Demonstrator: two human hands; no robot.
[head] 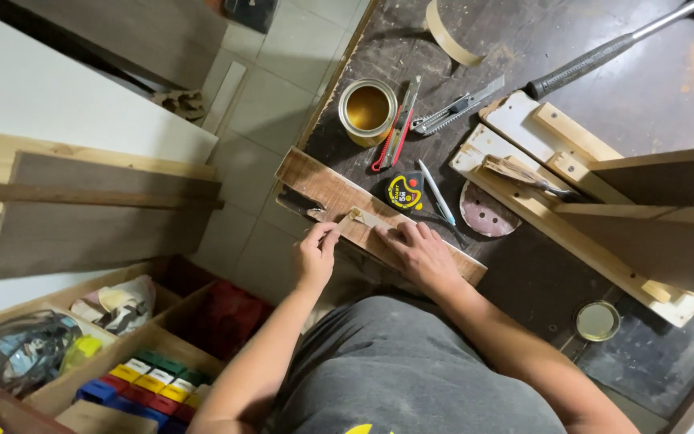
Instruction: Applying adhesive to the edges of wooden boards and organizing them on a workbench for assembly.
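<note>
Two hands on a wooden board [379,217]: left hand [316,255] pinching its edge, right hand [421,251] flat, pinned thing indistinct.

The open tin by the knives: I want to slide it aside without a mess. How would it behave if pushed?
The tin stands upright with its lid off and amber liquid inside, so it would probably slosh or spill if jolted. It looks squat, so likely slides rather than tips. The red knife lies against it and may get dragged along.
</note>
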